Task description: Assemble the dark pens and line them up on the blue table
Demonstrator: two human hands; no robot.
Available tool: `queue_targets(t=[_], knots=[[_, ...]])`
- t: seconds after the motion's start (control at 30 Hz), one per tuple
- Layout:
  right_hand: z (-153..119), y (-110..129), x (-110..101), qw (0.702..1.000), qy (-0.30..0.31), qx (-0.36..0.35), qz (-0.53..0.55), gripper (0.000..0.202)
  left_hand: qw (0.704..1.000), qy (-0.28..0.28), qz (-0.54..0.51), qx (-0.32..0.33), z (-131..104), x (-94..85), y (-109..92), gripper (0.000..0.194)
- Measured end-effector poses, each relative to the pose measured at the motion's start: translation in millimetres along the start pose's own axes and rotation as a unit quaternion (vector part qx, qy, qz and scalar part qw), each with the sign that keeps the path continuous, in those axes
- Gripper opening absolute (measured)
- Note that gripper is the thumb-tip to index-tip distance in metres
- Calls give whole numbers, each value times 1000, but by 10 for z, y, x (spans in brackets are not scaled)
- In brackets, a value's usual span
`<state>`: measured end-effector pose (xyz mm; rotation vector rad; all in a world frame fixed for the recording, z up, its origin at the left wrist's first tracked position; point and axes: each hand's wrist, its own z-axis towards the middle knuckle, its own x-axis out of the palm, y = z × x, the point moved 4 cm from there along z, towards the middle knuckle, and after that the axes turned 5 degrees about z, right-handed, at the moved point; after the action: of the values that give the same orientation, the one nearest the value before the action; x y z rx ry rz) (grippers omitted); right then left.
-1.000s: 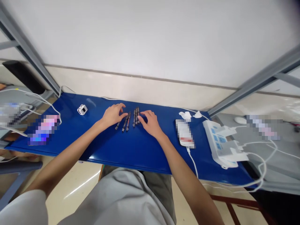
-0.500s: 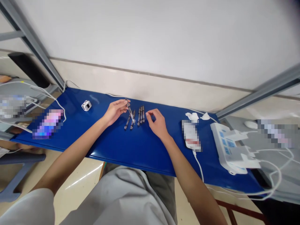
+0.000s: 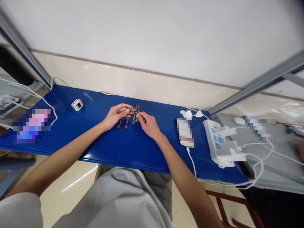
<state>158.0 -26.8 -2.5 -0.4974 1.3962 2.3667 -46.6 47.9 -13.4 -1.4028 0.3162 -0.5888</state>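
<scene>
A slim dark pen [image 3: 132, 110] is held slantwise between my two hands, just above the blue desk [image 3: 106, 142]. My left hand [image 3: 117, 115] pinches its upper left end between thumb and fingertips. At the lower right end, the fingers of my right hand [image 3: 147, 124] are closed round it and hide its tip. Below and behind the hands lie several more dark pens. Two of these pens [image 3: 126, 123] fan out under my left fingers; the others [image 3: 136, 116] lie close together beside my right fingertips, partly covered.
A small white case [image 3: 77, 104] and a phone [image 3: 33, 126] lie to the left. On the right are a charging phone [image 3: 185, 132], crumpled tissue [image 3: 186, 114] and a white power strip [image 3: 217, 144] with plugs and cables. A pale wall [image 3: 142, 82] runs behind the desk.
My right hand has moved in from the right and closed on the lower end of the pen in my left hand. The pen has tipped flatter. The whole view has shifted slightly.
</scene>
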Motion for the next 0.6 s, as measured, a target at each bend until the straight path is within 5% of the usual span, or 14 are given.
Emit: queue_targets(t=[0.23, 0.4, 0.5, 0.6], knots=[[-17, -34, 49, 1000, 18, 12, 2, 38, 985, -15, 158, 65, -65, -51, -135, 45], [-21, -8, 92, 999, 37, -7, -24, 42, 932, -37, 345, 100, -96, -117, -192, 59], [-23, -5, 71, 998, 42, -12, -55, 45, 925, -45, 358, 121, -87, -141, -184, 61], [-26, -32, 29, 994, 40, -6, -98, 50, 922, -49, 352, 153, -76, -160, -197, 42]])
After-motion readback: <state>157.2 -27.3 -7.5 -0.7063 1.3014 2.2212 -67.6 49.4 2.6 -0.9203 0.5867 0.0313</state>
